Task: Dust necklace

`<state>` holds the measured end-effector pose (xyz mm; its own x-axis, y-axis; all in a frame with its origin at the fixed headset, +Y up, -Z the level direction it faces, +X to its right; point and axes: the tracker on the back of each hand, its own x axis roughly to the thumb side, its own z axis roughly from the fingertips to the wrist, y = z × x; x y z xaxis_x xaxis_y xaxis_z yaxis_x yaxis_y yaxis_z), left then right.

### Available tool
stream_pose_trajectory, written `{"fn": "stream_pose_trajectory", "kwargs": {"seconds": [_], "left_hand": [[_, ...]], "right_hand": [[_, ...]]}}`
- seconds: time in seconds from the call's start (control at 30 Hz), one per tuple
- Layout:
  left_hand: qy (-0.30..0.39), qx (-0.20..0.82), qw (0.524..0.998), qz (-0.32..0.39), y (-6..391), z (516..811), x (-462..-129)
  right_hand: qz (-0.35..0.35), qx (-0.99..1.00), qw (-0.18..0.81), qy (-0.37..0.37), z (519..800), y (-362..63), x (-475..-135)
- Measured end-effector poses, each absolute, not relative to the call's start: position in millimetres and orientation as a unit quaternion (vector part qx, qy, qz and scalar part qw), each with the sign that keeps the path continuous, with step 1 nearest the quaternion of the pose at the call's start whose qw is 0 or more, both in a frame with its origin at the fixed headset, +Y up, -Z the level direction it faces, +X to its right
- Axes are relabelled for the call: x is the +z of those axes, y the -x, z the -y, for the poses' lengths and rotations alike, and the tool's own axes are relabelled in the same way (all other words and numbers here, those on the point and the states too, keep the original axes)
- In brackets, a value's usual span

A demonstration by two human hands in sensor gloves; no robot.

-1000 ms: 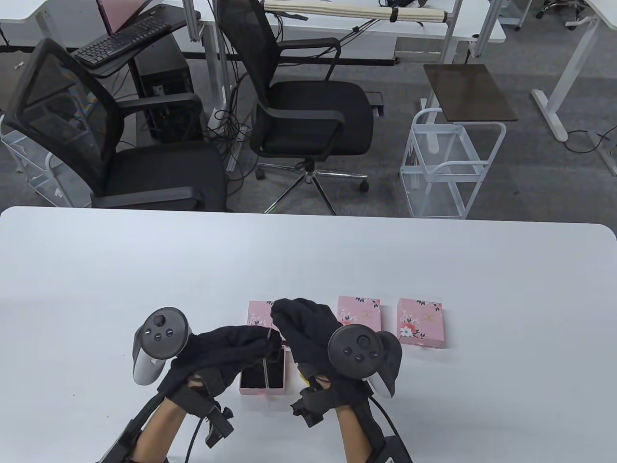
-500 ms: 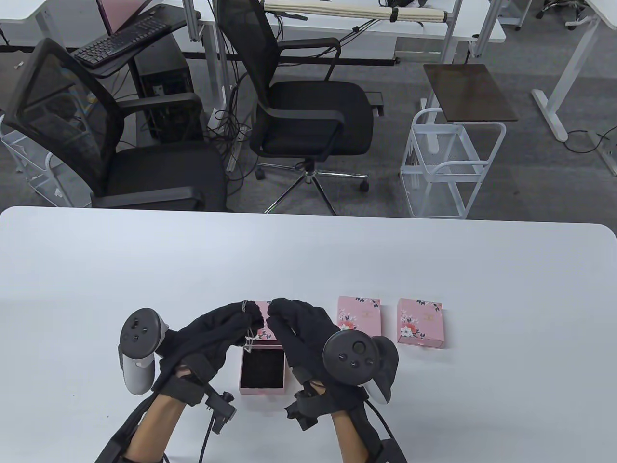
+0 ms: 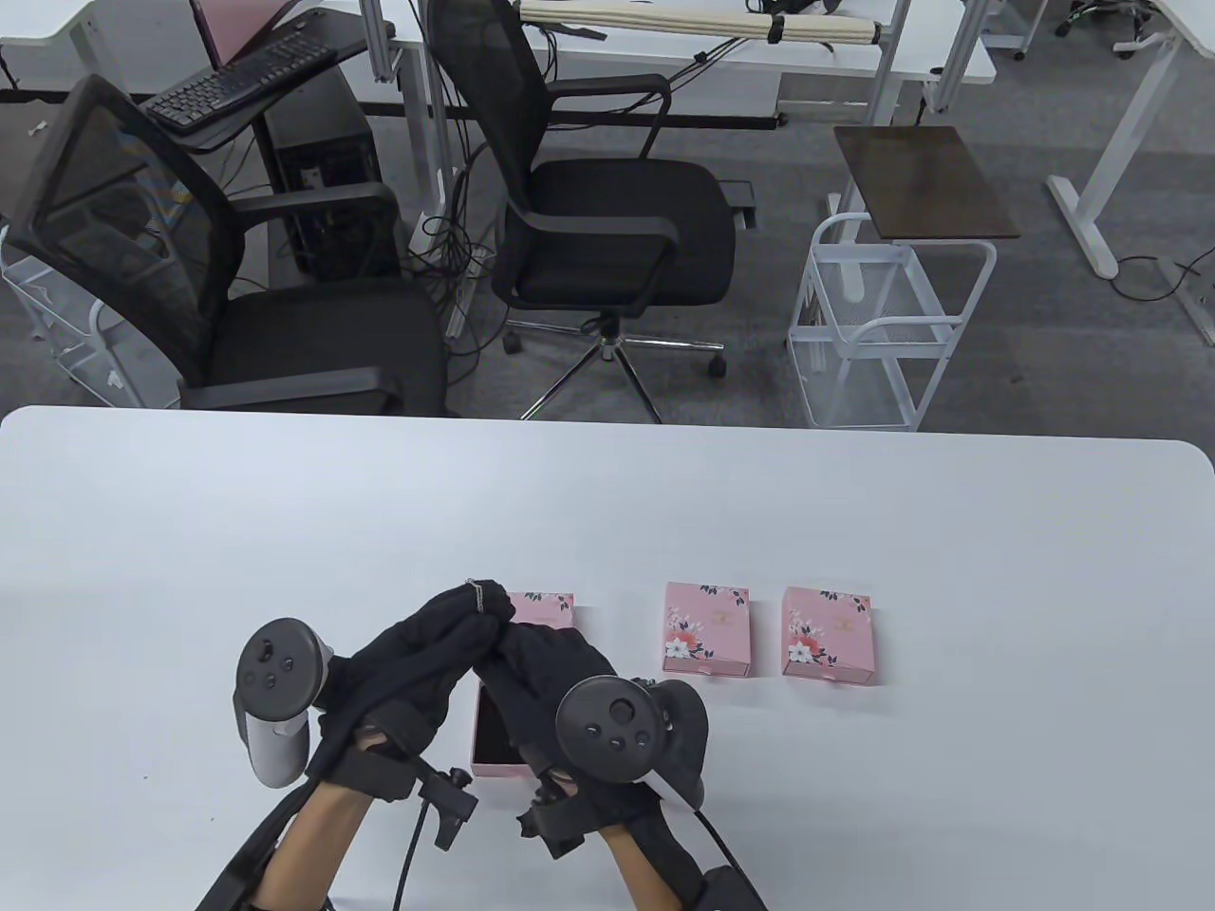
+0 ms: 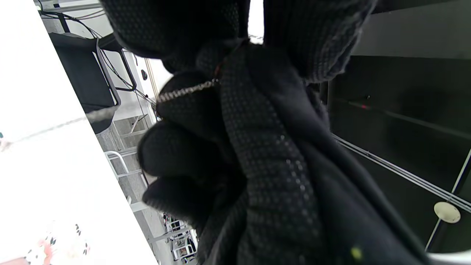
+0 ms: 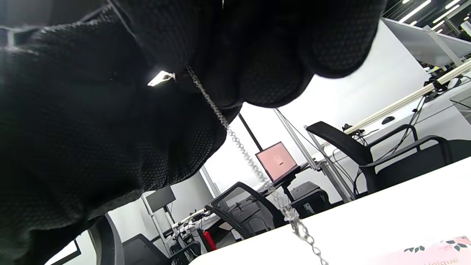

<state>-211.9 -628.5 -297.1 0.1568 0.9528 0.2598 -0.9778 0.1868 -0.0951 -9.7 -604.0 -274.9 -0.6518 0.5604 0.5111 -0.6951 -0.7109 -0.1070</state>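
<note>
Right hand (image 3: 541, 669) has slid left, low centre of the frame, to the left hand (image 3: 427, 645); both now pinch the necklace (image 3: 477, 594); dusting underway.

We count two gloved hands, the left hand (image 3: 418, 655) and the right hand (image 3: 541, 669), each with one tracker strapped to its back, so two trackers. Between the hands there is one silver chain necklace (image 5: 254, 171). On the table (image 3: 190, 531) we count three closed pink floral boxes: one (image 3: 543, 608) just beyond the fingertips, and two, the nearer (image 3: 707, 628) and the farther (image 3: 827, 634), to the right of the right hand. One open pink box (image 3: 489, 735) lies under the hands.
</note>
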Motion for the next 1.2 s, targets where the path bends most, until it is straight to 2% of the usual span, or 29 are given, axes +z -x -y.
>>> {"fn": "stream_pose_trajectory", "kwargs": {"seconds": [0.17,0.57,0.93,1.2], "left_hand": [[-0.05,0.656,0.745,0.109,224.0,630.3,-300.5],[-0.119,0.657,0.741,0.075,253.2,615.7,-297.4],[-0.164,0.628,0.759,0.055,265.5,608.6,-293.7],[-0.172,0.604,0.77,0.11,255.2,594.6,-284.0]], "right_hand": [[0.132,0.899,0.344,-0.236,604.1,9.7,-275.2],[0.09,0.905,0.32,-0.266,606.4,21.5,-273.1],[0.079,0.904,0.321,-0.272,607.6,23.2,-273.2],[0.059,0.907,0.312,-0.276,611.2,26.5,-274.4]]}}
